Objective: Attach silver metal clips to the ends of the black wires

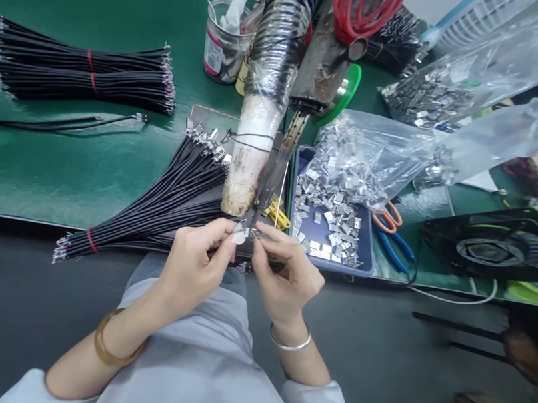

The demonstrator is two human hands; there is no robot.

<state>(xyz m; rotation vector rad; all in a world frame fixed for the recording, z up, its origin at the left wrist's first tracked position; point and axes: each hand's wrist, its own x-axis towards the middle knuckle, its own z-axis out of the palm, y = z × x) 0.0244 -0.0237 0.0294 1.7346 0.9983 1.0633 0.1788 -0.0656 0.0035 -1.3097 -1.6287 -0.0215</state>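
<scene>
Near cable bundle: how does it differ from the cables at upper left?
The near bundle is tied near one end; the upper cables are tied about midway. The near bundle fans out toward metal pieces; the upper cables end in wire tips. Both are black with red ties.

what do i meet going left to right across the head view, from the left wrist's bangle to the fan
Amber-brown ring-shaped bangle → bare left hand → bare right hand → blue-grey plastic tray of small silver metal connectors → blue tool handles → black square-framed fan
</scene>
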